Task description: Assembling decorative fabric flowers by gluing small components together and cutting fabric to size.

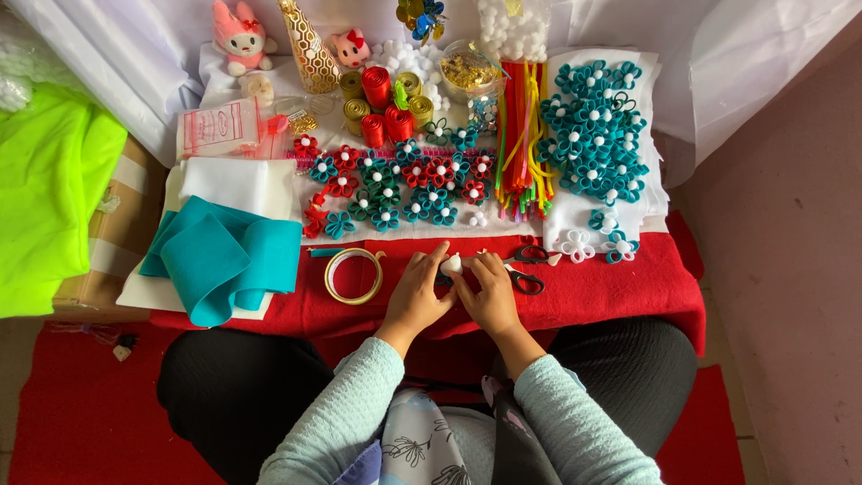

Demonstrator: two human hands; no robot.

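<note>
Red tabletop [620, 287] full of craft stuff. Teal felt [224, 260] at left. Tape ring [353, 275] beside left hand [417, 292]. Scissors [528, 268] behind right hand [489, 292]. Both hands' fingers pinch small white petal [452, 264] together, low over tabletop middle.

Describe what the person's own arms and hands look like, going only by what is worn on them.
Both arms wear long, pale mint-green knitted sleeves with a fine textured weave, ending at the wrists. The left hand and right hand are bare: no gloves, and no rings or watch that I can make out.
</note>
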